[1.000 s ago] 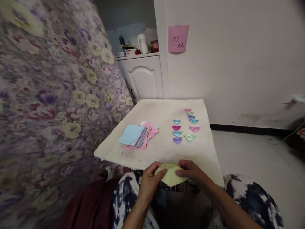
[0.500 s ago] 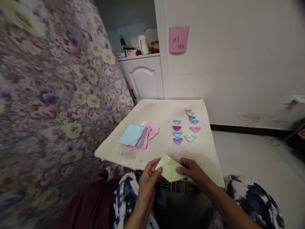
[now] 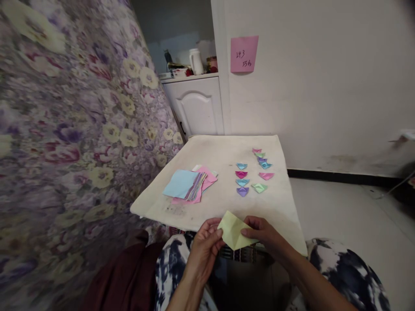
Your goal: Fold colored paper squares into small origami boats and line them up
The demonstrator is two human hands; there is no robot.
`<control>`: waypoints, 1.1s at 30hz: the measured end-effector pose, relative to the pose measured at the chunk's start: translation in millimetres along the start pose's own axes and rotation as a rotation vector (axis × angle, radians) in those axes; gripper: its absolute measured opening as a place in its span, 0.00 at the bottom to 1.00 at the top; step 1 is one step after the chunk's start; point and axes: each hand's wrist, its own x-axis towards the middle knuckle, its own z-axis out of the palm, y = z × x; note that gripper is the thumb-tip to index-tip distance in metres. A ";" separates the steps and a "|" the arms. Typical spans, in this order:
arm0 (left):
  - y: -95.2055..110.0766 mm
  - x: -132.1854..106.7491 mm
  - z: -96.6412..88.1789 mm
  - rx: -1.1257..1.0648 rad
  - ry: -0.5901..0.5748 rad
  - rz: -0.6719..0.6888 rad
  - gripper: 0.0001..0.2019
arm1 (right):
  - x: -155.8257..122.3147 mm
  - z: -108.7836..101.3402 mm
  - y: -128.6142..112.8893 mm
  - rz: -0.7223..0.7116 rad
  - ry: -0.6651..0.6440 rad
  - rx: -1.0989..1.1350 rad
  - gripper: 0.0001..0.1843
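Note:
A pale yellow sheet of paper (image 3: 232,231) with creases across it is held between my two hands, just over the table's near edge. My left hand (image 3: 207,242) pinches its left corner between thumb and fingers. On the other side, my right hand (image 3: 261,231) grips the right part, thumb on top and fingers behind. Beyond the paper, small folded paper boats stand in two rows, among them a purple one (image 3: 242,191) and a light green one (image 3: 260,188). To the left lies a fanned stack of coloured paper (image 3: 181,183), blue on top.
A cream cloth covers the table (image 3: 214,149). Floral curtain fabric (image 3: 81,129) hangs along the left. A white cabinet (image 3: 196,106) stands behind, with a white jug (image 3: 196,61) on its shelf. A pink note (image 3: 244,54) is stuck to the wall.
The left corner of the yellow paper has shifted right and inward, and its creases show more. My left hand has moved slightly right with it; my right hand keeps its grip.

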 end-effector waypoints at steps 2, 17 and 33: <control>-4.0 0.9 3.3 -0.004 -0.009 0.022 0.16 | -1.1 1.5 -0.3 0.009 -0.011 0.010 0.19; -31.7 3.5 -2.2 0.389 0.104 0.071 0.11 | 5.4 -1.4 12.5 -0.044 0.036 -0.195 0.16; -31.5 -4.9 7.8 0.192 0.035 0.076 0.12 | -6.6 8.5 -3.1 -0.201 0.199 -0.560 0.03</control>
